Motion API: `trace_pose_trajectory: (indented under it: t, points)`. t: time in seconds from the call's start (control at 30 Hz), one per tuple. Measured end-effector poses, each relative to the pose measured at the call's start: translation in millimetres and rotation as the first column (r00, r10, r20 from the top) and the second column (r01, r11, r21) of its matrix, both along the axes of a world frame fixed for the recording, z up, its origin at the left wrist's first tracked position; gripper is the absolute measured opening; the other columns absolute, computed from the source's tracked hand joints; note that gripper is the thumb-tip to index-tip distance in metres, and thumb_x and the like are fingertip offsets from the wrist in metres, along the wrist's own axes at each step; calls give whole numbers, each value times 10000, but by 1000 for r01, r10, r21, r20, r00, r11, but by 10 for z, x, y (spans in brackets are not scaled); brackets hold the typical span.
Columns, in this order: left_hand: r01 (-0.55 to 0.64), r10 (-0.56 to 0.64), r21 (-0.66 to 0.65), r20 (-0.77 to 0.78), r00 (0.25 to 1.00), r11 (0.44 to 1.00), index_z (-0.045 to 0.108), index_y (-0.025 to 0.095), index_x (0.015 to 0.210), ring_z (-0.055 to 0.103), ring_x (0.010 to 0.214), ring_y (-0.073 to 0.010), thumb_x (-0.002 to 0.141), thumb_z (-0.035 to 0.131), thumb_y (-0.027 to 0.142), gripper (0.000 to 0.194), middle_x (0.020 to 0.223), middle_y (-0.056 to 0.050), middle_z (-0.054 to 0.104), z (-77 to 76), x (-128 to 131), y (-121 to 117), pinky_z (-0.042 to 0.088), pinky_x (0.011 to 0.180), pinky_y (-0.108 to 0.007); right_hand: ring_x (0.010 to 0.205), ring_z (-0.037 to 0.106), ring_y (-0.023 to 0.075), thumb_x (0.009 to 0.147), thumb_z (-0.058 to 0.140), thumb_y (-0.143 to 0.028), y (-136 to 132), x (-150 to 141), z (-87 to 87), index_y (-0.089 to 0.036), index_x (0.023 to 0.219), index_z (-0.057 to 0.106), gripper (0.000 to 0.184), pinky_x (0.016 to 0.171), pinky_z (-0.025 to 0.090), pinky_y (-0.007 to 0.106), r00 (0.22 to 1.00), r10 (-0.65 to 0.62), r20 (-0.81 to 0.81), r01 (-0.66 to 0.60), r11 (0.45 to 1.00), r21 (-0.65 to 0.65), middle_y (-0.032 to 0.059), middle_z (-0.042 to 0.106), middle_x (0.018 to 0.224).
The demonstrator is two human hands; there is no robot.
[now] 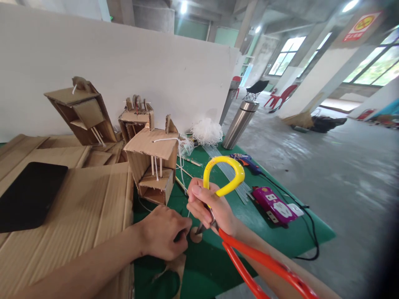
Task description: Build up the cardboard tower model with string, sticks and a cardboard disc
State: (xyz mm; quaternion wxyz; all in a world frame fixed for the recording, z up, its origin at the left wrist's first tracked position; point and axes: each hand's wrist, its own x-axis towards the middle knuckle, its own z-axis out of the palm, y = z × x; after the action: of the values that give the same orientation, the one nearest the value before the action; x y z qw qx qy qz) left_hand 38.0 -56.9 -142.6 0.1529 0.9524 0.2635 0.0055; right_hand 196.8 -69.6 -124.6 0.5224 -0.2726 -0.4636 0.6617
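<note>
Beyond the left fingers stands a box point(149, 141). The left hand point(165, 232) is curled; I cannot tell whether its fingers pinch anything. Just right of them, the disc point(193, 237) lies on the table point(210, 268), and a blade of the scissors point(222, 234) appears to meet it. The right hand point(222, 211) has its fingers clamped around the scissors. The step seems to be piercing the disc; the next move probably calls for straight pressure, left fingers clear of the tip.

Left hand point(168, 232) and right hand point(213, 205) are totally bare, and both forearms point(93, 257) can be seen uncovered too, tbh.
</note>
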Motion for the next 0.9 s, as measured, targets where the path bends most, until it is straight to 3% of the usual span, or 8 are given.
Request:
trace_pose_trajectory:
  t: [0.2, 0.37, 0.57, 0.9]
  points:
    - [16, -16, -5, -4, 1000, 1000, 599, 282, 1087, 677, 635, -230, 815, 559, 289, 275, 690, 32, 686, -15, -14, -12, 428, 548, -277, 266, 225, 32, 863, 634, -424, -3, 1, -3, -205, 677, 518, 310, 312, 156, 176, 1000, 12, -12, -12, 1000, 7, -137, 341, 346]
    - [72, -73, 28, 9, 997, 997, 623, 295, 996, 699, 692, -208, 858, 578, 300, 145, 725, 46, 698, -53, -12, 4, 404, 553, -254, 271, 226, 32, 870, 629, -416, -16, -4, -2, -204, 677, 516, 307, 306, 160, 167, 1000, 9, -6, -9, 1000, 13, -136, 343, 350]
    - [59, -60, 18, 48, 997, 998, 622, 267, 905, 690, 655, -168, 849, 618, 278, 57, 691, 71, 687, -88, 27, 20, 394, 541, -232, 275, 219, 29, 874, 628, -393, -29, -19, 0, -200, 679, 518, 295, 309, 162, 161, 1000, 12, 0, -12, 1000, 8, -137, 338, 353]
    - [33, -34, 32, 38, 999, 999, 624, 236, 865, 705, 675, -186, 833, 636, 314, 85, 756, 36, 725, -200, 72, 6, 454, 563, -236, 283, 220, 28, 887, 619, -387, -5, -20, 14, -193, 693, 525, 290, 310, 167, 155, 998, 49, 28, -50, 999, 17, -136, 343, 361]
